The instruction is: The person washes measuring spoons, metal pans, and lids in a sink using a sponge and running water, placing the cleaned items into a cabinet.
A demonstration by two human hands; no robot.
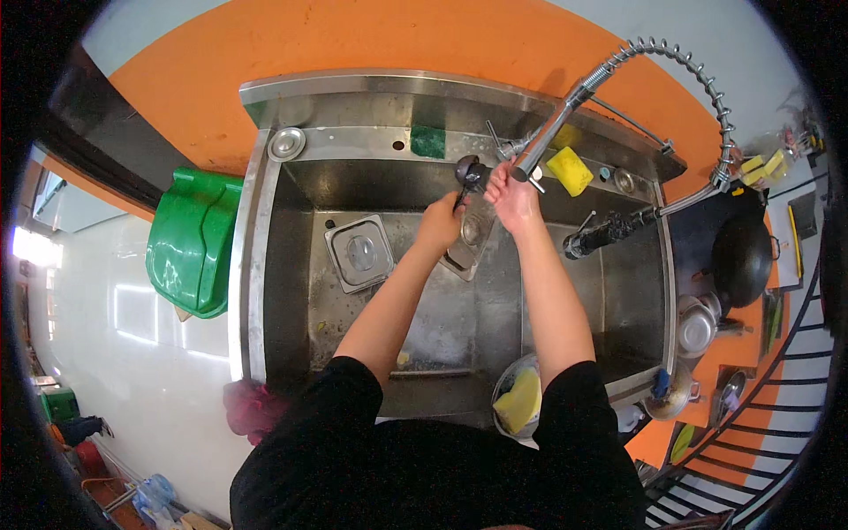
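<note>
My left hand (442, 225) is closed around the handle of a dark ladle or scoop (469, 171), whose rounded head points up toward the back of the sink. Close to its right, my right hand (515, 202) is raised beside the faucet pipe (546, 142), fingers bent; whether it touches the dark utensil or the faucet lever cannot be told. Beneath my hands, a steel lid or pan (469, 255) lies in the stainless steel sink (430, 318). Another square steel pan lid (361, 253) rests at the left of the basin.
A green scouring pad (428, 142) and a yellow sponge (570, 171) sit on the back ledge. The black spray head (599, 236) hangs over the right basin. Near my body stands a bowl (500, 397) with a yellow sponge or cloth. A green bin (192, 242) stands left, a wok (742, 262) right.
</note>
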